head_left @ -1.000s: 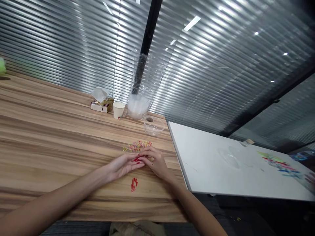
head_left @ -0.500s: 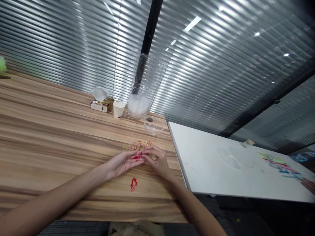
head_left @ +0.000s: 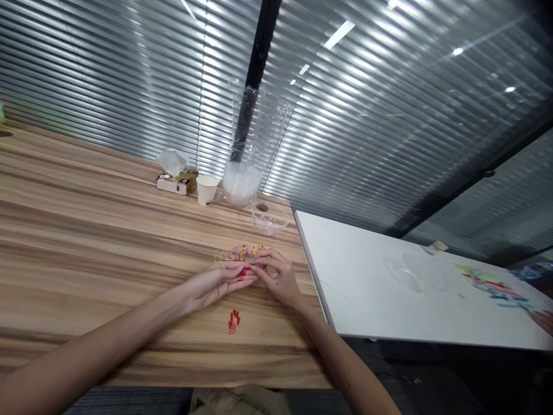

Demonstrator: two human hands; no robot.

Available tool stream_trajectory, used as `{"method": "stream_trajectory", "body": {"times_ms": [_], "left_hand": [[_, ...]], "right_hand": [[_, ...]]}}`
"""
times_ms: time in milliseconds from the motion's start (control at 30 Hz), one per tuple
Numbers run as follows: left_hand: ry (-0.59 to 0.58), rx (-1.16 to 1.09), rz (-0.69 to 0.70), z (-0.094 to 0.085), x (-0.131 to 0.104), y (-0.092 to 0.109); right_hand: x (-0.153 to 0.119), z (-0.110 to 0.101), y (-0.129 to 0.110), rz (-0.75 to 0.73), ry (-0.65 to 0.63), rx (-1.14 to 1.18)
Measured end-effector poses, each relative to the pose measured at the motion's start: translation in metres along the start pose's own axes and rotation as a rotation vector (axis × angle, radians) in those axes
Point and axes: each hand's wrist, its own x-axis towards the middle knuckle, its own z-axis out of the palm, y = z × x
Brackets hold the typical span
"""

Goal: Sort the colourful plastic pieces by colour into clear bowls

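My left hand (head_left: 216, 283) is palm up above the wooden table, fingers curled around several small red tube-like pieces (head_left: 245, 271). Against its fingertips, my right hand (head_left: 276, 278) has thumb and forefinger closed in a pinch; whatever lies between them is too small to make out. Just behind both hands is a clear wrapper with yellow, pink and red bits (head_left: 239, 252), partly covered by the fingers. A loose pile of short red pieces (head_left: 234, 321) lies on the table in front of my hands.
Toward the back stand a tissue pack (head_left: 173, 183), a paper cup (head_left: 207, 190), a plastic-wrapped stack of bowls (head_left: 241, 184) and a clear bowl (head_left: 270, 221). On the white table (head_left: 358, 288) at right lie coloured strips (head_left: 496, 286), near another person's hand (head_left: 542, 320).
The fingers of my left hand have curled in further over the red pieces. My right hand stays pinched at its fingertips. The view has shifted slightly.
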Motion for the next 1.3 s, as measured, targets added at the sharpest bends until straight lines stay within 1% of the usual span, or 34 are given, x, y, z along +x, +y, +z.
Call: {"method": "stream_trajectory", "body": {"times_ms": [133, 233, 300, 400, 567, 867, 1133, 1300], "left_hand": [[-0.017, 0.049, 0.013, 0.000, -0.002, -0.002], [-0.036, 0.083, 0.028, -0.001, -0.002, -0.003], [-0.054, 0.110, 0.036, -0.002, -0.001, -0.004], [-0.055, 0.128, 0.041, -0.003, -0.001, -0.005], [-0.031, 0.118, 0.031, -0.005, -0.001, -0.006], [-0.049, 0.126, 0.032, 0.003, -0.005, 0.001], [-0.020, 0.200, 0.031, -0.003, 0.000, -0.002], [0.021, 0.174, 0.023, -0.002, 0.000, 0.003]], "right_hand": [[0.000, -0.001, -0.003, -0.040, -0.011, 0.017], [0.000, -0.001, -0.005, -0.093, -0.049, 0.018], [0.000, 0.000, -0.006, -0.102, -0.078, 0.004], [0.000, 0.002, -0.006, -0.081, -0.089, -0.008], [0.000, 0.004, -0.004, -0.062, -0.064, -0.017], [0.001, 0.000, -0.010, -0.051, -0.073, 0.003], [0.002, 0.003, -0.011, 0.000, -0.120, 0.023], [0.002, 0.004, -0.009, -0.019, -0.098, 0.019]]}}
